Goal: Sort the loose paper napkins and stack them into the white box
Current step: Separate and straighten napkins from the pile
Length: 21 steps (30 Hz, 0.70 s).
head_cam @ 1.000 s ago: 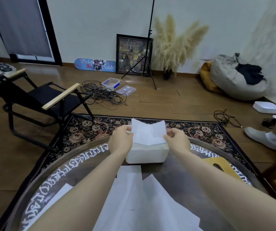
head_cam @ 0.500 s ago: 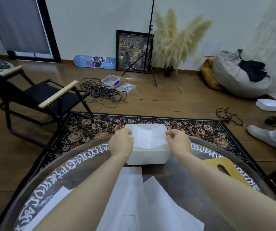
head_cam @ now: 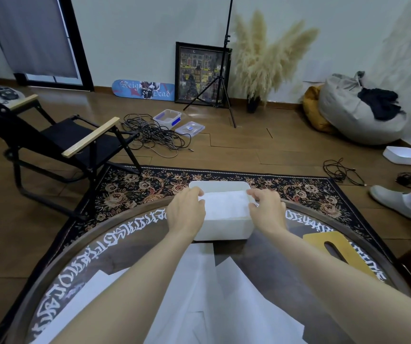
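Note:
The white box [head_cam: 224, 229] stands on the far side of the round table [head_cam: 58, 249]. A white napkin [head_cam: 224, 204] lies flat inside it, filling the opening. My left hand [head_cam: 187, 212] is at the box's left rim and pinches the napkin's left edge. My right hand [head_cam: 267, 212] is at the right rim and pinches the right edge. Several loose napkins [head_cam: 224, 306] lie overlapping on the table between my forearms, and one more napkin [head_cam: 88, 294] lies to the left, partly hidden by my left arm.
A yellow wooden lid with a slot [head_cam: 336, 252] lies on the table to the right of the box. A black folding chair [head_cam: 75, 140] stands at the left on the floor. Another person's shoe [head_cam: 395, 201] is at the right.
Both hands have lowered the napkin from above the box down into it, where it now lies flat. The camera has tilted down slightly.

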Available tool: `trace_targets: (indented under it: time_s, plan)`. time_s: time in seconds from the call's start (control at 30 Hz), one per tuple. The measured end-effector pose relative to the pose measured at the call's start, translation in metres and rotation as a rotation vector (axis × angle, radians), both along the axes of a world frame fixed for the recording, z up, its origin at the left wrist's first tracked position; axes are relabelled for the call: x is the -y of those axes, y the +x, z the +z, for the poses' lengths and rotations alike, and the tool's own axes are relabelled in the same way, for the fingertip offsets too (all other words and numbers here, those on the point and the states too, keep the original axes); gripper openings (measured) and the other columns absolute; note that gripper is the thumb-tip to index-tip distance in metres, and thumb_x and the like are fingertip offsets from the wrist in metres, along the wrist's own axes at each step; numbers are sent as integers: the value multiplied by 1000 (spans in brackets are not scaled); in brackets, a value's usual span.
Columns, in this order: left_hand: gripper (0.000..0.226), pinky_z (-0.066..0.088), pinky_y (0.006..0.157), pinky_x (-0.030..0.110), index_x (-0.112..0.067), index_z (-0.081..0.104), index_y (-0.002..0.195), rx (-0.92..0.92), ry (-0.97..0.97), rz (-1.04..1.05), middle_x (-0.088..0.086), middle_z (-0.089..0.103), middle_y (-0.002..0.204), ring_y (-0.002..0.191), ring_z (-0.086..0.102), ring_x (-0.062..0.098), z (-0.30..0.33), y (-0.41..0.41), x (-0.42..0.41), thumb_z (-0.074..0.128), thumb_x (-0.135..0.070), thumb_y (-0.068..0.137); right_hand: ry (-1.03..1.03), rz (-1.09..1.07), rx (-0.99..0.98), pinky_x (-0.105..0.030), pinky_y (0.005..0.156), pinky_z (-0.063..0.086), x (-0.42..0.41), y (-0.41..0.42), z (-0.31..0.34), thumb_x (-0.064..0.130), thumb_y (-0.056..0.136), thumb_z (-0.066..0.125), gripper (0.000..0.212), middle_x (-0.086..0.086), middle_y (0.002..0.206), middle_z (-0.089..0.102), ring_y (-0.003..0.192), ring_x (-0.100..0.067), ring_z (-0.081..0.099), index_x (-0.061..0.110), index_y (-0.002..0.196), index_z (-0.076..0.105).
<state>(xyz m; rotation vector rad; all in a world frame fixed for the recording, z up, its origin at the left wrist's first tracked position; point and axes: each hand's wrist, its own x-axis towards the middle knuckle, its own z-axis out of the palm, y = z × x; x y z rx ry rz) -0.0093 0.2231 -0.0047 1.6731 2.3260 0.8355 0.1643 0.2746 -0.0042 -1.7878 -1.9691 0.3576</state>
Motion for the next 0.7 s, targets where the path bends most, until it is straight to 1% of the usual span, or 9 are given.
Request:
trace_targets:
  time_s: [0.1, 0.2, 0.33, 0.47, 0.6, 0.7]
  plan:
    - [28, 42, 87, 34, -23, 57, 123, -110, 19, -77, -3, 61, 118, 113, 53, 18, 0, 2, 7, 46, -27, 97, 13, 63, 71, -38, 100, 27, 8, -1, 2, 11, 93, 49, 38, 0, 128, 54, 127, -22, 36, 25, 128, 57]
    - [30, 36, 92, 34, -23, 55, 125, -148, 5, -110, -4, 59, 121, 117, 49, 18, 2, 6, 16, 46, -31, 97, 4, 112, 105, -39, 102, 23, 19, -1, 4, 11, 95, 46, 38, 2, 131, 51, 130, -21, 30, 28, 127, 57]
    - [35, 32, 95, 34, -26, 49, 130, -230, -59, -151, -4, 54, 127, 120, 46, 19, 4, 12, 33, 46, -35, 97, 27, 147, 134, -37, 101, 21, 40, 1, 6, 9, 93, 45, 43, 4, 131, 51, 126, -18, 33, 30, 130, 55]
    - [40, 30, 98, 34, -24, 44, 136, -262, -84, -198, -2, 50, 131, 124, 42, 20, 8, 16, 58, 47, -32, 96, 9, 167, 165, -37, 103, 17, 64, 8, 9, 11, 91, 47, 47, 4, 134, 48, 129, -18, 31, 29, 135, 49]
    - [39, 31, 97, 34, -23, 43, 135, -270, -76, -230, -3, 48, 133, 126, 42, 18, 10, 19, 89, 47, -28, 97, -26, 185, 157, -38, 106, 16, 90, 15, 16, 15, 92, 47, 46, 4, 135, 46, 132, -18, 29, 29, 136, 47]
    - [38, 34, 93, 36, -24, 44, 135, -246, -85, -227, -3, 47, 133, 124, 44, 19, 14, 21, 112, 45, -27, 97, -31, 198, 159, -36, 102, 17, 112, 20, 19, 17, 93, 48, 44, 3, 134, 46, 131, -19, 29, 29, 135, 46]
